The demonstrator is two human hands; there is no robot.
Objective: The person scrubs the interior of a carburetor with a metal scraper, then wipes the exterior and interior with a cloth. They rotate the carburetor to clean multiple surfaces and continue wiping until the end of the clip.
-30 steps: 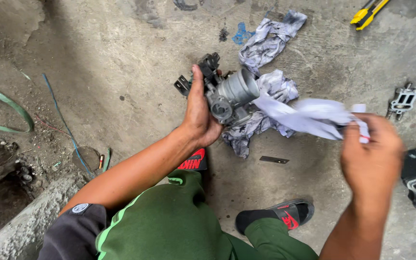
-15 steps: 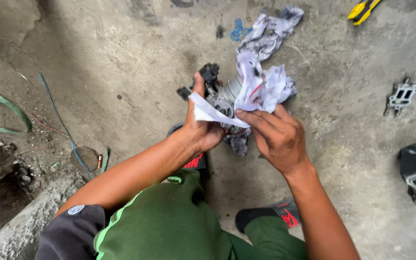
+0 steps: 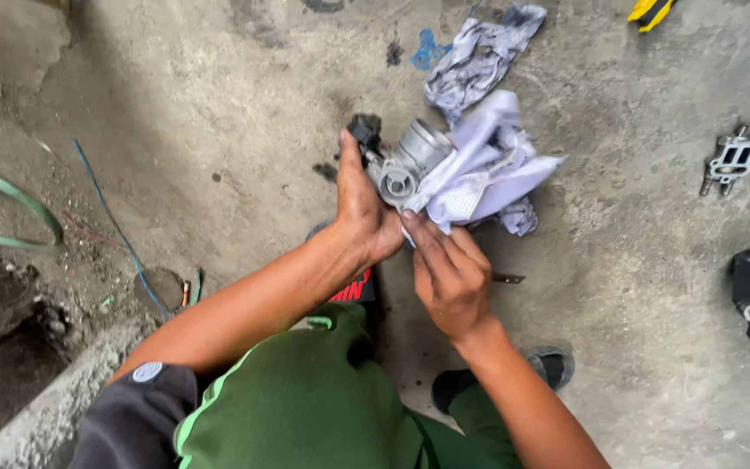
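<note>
My left hand (image 3: 359,208) clamps the grey metal throttle body (image 3: 405,161) just above the concrete floor (image 3: 219,104), bore axis up-right, while my right hand (image 3: 449,278), just below it, pinches the white rag (image 3: 488,174) against its right side.

- A rough repair workshop, work done squatting on a stained concrete floor (image 3: 219,104).
- Metal engine part (image 3: 410,161) and grimy rags (image 3: 479,56) at 12 o'clock.
- Loose metal bracket (image 3: 733,161) at 2 o'clock; blue wire (image 3: 110,217) at 9 o'clock.
</note>
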